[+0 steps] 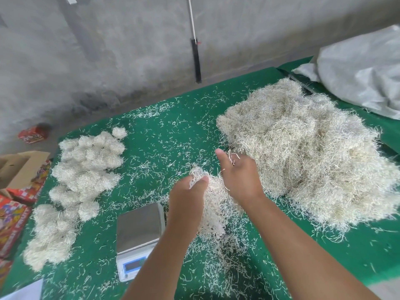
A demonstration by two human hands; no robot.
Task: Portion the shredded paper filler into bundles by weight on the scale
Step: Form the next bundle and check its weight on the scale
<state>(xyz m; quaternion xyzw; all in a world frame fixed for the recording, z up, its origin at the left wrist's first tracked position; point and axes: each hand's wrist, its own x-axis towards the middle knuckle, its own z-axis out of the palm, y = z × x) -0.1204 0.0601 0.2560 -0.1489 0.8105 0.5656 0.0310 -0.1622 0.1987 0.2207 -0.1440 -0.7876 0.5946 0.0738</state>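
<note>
no readable text, scale [138, 229] display blank (colourful packaging [13, 221] print blurred)
</note>
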